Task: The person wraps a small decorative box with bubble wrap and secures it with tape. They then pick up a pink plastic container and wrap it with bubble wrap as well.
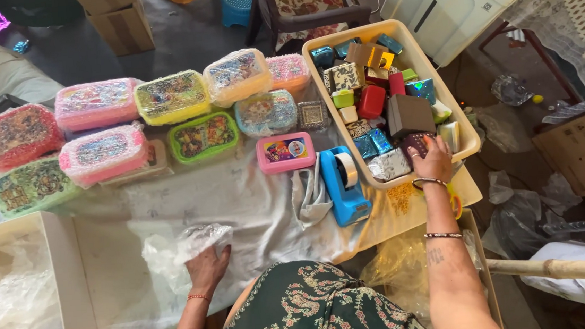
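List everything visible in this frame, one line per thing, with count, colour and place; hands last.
Wrapped lunch boxes: about nine, pink, red, yellow, green and blue, in rows at the table's far side.
Small pink box: one, unwrapped, mid-table.
Tape dispenser: one, blue, beside the tub.
Plastic tub: one, cream, on the right, full of small gift boxes in many colours.
Clear plastic wrap: one crumpled sheet, near table edge.
White carton: one, open, far left, plastic inside.
Table cloth: one, white.
Cardboard box: one, brown, on the floor beyond.
Left hand: on the plastic wrap.
Right hand: reaching into the tub, on a dark small box.
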